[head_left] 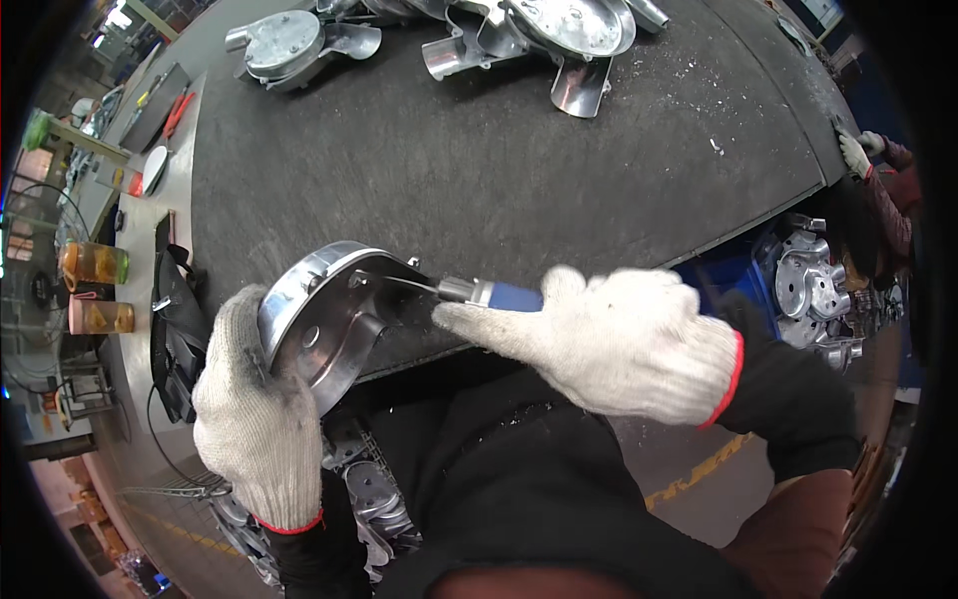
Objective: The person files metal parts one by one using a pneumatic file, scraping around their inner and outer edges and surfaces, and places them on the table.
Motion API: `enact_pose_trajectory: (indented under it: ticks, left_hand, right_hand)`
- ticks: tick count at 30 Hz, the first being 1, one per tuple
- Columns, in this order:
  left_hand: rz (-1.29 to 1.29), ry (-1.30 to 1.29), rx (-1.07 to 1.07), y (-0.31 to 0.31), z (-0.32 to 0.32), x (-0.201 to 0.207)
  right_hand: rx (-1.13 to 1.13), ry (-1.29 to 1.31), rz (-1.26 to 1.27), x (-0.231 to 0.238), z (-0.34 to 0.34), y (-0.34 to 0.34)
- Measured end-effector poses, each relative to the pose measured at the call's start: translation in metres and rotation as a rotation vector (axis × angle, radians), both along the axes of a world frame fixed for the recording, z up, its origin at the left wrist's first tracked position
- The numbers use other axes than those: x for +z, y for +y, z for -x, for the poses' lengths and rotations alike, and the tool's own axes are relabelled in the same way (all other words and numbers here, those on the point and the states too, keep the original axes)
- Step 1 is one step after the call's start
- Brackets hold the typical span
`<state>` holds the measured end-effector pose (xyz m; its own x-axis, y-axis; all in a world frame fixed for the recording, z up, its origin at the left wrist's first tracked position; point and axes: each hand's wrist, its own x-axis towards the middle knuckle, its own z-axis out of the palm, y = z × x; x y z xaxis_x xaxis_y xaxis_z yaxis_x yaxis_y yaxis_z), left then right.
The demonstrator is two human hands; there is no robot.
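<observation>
My left hand [254,409], in a white knitted glove with a red cuff, grips the rim of a round, hollow silvery metal casting [309,349]. The casting is tilted so that its hollow inside shows, with a hole and a curved wall in it. In my right hand [629,339], gloved alike, is a deburring tool [514,298] with a blue handle, a metal collar and a thin bent blade. Its index finger or thumb stretches along the tool. The blade reaches to the casting's inner edge; whether the tip touches cannot be made out.
Similar castings [284,45] lie at the far side of the dark-topped table [449,180], with metal shavings at right. More fill a blue bin [743,280] at right and lie below the table edge. Bottles [95,262] and a black bag [172,329] stand left. A co-worker's gloved hands [856,152] show far right.
</observation>
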<state>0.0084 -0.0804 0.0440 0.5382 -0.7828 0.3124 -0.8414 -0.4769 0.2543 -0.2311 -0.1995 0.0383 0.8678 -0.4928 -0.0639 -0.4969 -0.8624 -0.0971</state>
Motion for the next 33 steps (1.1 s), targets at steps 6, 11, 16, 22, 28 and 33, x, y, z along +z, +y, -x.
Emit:
enact_pose_trajectory:
  ticks: [6,11,16,22,28,33]
  left_hand:
    - [-0.01,-0.044,0.015,0.009,0.006,-0.005]
    - [0.095,0.113,-0.112,0.011,0.004,-0.009]
    - [-0.088,-0.101,-0.004,-0.002,0.022,0.011]
    - [-0.208,-0.204,-0.004,-0.019,0.025,0.023]
    - [-0.115,-0.138,0.048,-0.008,0.026,0.016]
    - [-0.065,-0.094,0.003,-0.001,0.019,0.003]
  right_hand:
    - [-0.415,-0.261,-1.838,-0.036,0.009,0.004]
    - [-0.399,-0.84,-2.439,-0.077,0.013,0.044]
    - [-0.272,-0.09,-1.113,-0.023,0.008,0.015]
    - [-0.167,-0.045,0.285,-0.013,0.004,0.032]
    - [-0.1,-0.092,-0.651,-0.044,0.019,0.013]
    - [-0.303,-0.186,-1.458,-0.029,0.005,0.016]
